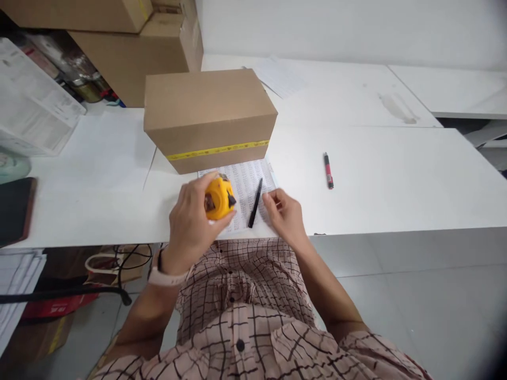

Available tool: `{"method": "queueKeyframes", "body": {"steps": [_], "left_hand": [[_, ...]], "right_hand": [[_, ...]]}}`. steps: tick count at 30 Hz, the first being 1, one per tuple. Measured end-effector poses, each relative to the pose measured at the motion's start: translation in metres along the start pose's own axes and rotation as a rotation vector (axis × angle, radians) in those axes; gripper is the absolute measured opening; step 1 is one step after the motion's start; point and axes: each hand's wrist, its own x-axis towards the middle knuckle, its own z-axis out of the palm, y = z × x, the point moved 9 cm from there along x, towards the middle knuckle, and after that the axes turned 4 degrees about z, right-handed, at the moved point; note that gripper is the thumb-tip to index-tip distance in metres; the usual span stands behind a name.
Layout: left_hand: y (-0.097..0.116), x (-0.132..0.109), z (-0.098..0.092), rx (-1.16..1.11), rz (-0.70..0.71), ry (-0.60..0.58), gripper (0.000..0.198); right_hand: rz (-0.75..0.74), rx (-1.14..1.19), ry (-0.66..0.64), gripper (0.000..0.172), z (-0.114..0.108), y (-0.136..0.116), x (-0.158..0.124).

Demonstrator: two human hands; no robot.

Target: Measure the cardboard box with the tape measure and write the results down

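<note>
A yellow tape measure (220, 197) is gripped in my left hand (192, 219), between the thumb and fingers, above a printed sheet. To the right, my right hand (285, 214) is curled closed near the desk edge, with nothing visible in it. Between the two hands a black pen (255, 203) lies slanted on the printed sheet (243, 177). Just beyond the hands stands a closed cardboard box (209, 113) with a strip of yellow tape along its near side. It rests over the far end of the sheet.
On the white desk (376, 179), a red and black pen (328, 170) lies to the right. Larger cardboard boxes (134, 58) are stacked at the back left. A dark flat device (16, 208) sits at the left edge. Loose papers (279, 76) lie behind the box.
</note>
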Motion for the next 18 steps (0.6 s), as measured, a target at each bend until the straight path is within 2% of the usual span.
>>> {"method": "queueKeyframes", "body": {"steps": [2, 6, 9, 12, 15, 18], "left_hand": [[-0.009, 0.017, 0.011, 0.109, 0.018, 0.011, 0.072], [-0.024, 0.034, 0.047, 0.228, 0.027, -0.109, 0.067], [-0.037, 0.032, 0.070, 0.250, 0.017, -0.230, 0.059], [-0.043, 0.020, 0.079, 0.246, 0.014, -0.255, 0.051], [-0.028, -0.002, 0.077, 0.248, 0.063, -0.190, 0.053], [0.014, -0.032, 0.086, 0.164, 0.239, -0.205, 0.055]], "right_hand": [[0.071, -0.222, -0.012, 0.028, 0.004, 0.009, 0.022], [0.088, -0.605, -0.172, 0.043, 0.028, 0.009, 0.045], [0.039, -0.711, -0.286, 0.034, 0.036, 0.006, 0.044], [-0.013, -0.698, -0.341, 0.032, 0.025, 0.012, 0.036], [-0.061, -0.639, -0.304, 0.035, 0.002, 0.023, 0.028], [-0.158, -0.624, -0.282, 0.038, -0.016, 0.029, 0.017]]}}
